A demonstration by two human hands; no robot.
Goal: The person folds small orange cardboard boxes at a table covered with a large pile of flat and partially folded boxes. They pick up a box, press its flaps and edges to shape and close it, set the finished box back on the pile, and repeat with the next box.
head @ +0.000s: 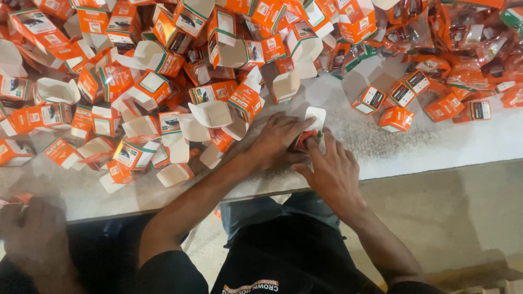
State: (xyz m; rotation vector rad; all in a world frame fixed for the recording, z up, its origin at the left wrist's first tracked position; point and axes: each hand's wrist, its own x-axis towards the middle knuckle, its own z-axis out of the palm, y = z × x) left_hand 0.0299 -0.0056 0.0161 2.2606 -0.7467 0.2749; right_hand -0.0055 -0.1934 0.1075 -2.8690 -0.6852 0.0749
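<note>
Both my hands meet over one small orange carton (309, 132) with an open white flap, near the front edge of the speckled white table (403, 152). My left hand (275, 140) grips the carton from the left. My right hand (329, 171) presses on it from below, its fingers on the carton's orange body. What is inside the carton is hidden by my fingers.
A big heap of open orange-and-white cartons (141, 87) covers the table's left and back. Closed cartons (396, 118) lie to the right, with clear orange packets (463, 38) at the back right. Another person's blurred hand (32, 239) is at the lower left.
</note>
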